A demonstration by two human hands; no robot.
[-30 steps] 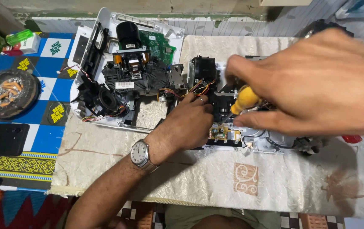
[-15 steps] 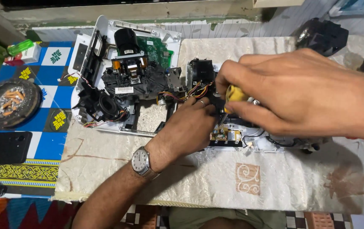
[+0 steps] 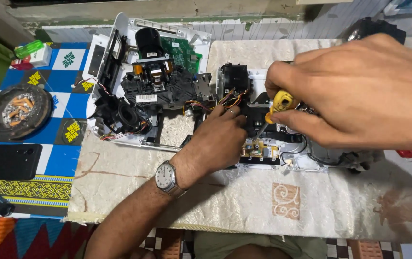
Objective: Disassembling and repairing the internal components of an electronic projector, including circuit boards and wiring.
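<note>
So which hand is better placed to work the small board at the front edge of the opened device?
Probably the right hand: it holds the yellow-handled screwdriver with its tip down at the small board. The left hand holds no tool and rests on the device beside it.

Glossy yellow plastic screwdriver handle (image 3: 281, 101), matt black plastic housing (image 3: 167, 91) — white shell (image 3: 101, 72), shiny metal wristwatch (image 3: 166, 176), textured cream cloth (image 3: 244, 201)
</note>
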